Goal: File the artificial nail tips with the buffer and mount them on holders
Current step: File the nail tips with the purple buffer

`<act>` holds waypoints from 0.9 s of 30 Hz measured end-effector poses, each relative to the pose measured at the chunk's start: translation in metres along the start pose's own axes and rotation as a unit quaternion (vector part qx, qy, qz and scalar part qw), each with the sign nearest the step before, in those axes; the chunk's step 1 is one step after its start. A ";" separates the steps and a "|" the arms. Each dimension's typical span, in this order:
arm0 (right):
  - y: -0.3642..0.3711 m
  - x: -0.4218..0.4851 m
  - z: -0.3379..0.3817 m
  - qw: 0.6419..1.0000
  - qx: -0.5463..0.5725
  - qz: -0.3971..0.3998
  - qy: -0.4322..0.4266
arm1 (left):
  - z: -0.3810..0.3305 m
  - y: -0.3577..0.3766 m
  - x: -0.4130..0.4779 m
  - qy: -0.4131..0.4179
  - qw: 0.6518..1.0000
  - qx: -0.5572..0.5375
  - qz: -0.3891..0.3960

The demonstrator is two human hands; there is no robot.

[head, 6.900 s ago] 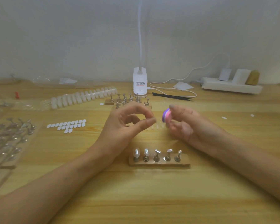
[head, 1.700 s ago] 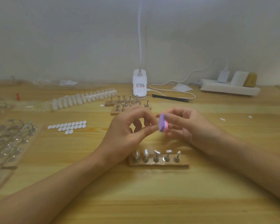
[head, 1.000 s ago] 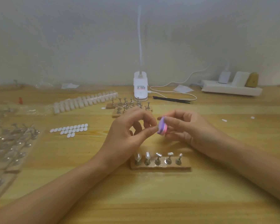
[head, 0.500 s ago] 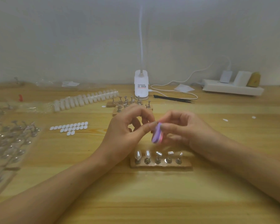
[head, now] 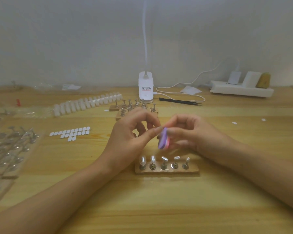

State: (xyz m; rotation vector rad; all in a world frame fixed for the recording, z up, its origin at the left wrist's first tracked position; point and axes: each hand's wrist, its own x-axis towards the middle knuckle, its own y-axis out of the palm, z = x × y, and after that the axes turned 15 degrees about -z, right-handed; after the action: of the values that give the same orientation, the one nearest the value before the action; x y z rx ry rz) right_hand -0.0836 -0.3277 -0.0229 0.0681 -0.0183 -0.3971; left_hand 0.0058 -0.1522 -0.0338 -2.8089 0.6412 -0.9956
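Note:
My right hand (head: 191, 132) grips a small purple and pink buffer (head: 163, 140), blurred, at the table's middle. My left hand (head: 130, 139) pinches something tiny between thumb and forefinger right against the buffer's top; the nail tip itself is too small and clear to make out. Just in front of both hands a wooden strip (head: 167, 171) carries a row of metal holders. The two leftmost holders bear clear nail tips (head: 147, 160).
A strip of white nail tips (head: 86, 103) and white adhesive dots (head: 71, 132) lie at the left. More holder strips (head: 134, 107) stand behind my hands. Bagged holders (head: 8, 149) fill the far left. A lamp base (head: 145, 86), black tweezers (head: 179, 101) and a power strip (head: 240, 88) sit at the back.
The buffer has swung down and tilted against my left fingertips since a second ago. Both hands have drawn closer together and sit slightly lower.

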 end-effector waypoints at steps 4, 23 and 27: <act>-0.005 0.004 0.004 0.997 0.030 -0.067 -0.013 | 0.000 0.000 -0.001 0.002 1.000 0.006 0.001; -0.008 0.006 -0.004 0.997 0.022 -0.029 -0.073 | 0.004 -0.001 0.001 -0.037 0.999 -0.034 0.001; -0.011 0.005 -0.004 0.998 0.006 -0.027 -0.059 | 0.003 -0.001 0.001 -0.033 0.999 -0.031 -0.002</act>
State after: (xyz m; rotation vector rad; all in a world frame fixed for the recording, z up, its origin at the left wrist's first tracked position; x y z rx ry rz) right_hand -0.0833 -0.3390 -0.0280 0.0565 -0.1362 -0.4546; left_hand 0.0088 -0.1517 -0.0355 -2.8837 0.6705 -0.8942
